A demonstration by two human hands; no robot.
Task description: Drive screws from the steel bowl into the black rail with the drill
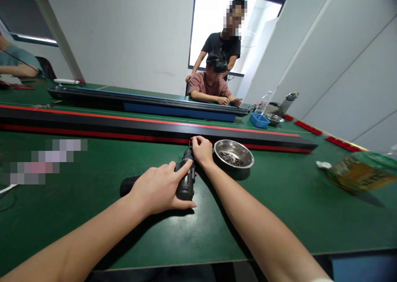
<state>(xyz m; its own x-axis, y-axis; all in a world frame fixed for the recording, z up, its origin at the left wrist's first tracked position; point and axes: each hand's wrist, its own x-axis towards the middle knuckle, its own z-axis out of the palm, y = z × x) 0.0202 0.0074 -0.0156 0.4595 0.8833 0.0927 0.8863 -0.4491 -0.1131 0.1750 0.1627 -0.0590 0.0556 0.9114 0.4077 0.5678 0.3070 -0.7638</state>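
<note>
While the left hand (156, 187) wraps around a cordless drill (186, 180), the right hand (202, 150) sits ahead of it at the near edge of a long black bar with red stripes (93, 124).

Position: drill just above or on the green tabletop (223, 224), in front of the person; contact underneath cannot be told. Body axis runs away from the person, chuck end forward; the handle points out to the left, its battery end (128, 185) showing beyond the left hand. The bar lies left to right across the tabletop, so drill axis and bar axis cross at close to a right angle.

Key relation, as judged: bit to bar. The thin bit (190, 143) points at the bar's near red edge, its tip just beside the right fingertips. Whether the tip touches the bar is too small to tell. Right hand is nearer the bar; left hand lies farther back.

Hand states: left closed around the drill, forefinger stretched along its body toward the chuck; right in a narrow pinch, contents hidden.

Also noted: metal bowl (235, 147) just right of the right hand, holding small dark pieces (231, 159), probably screws.
</note>
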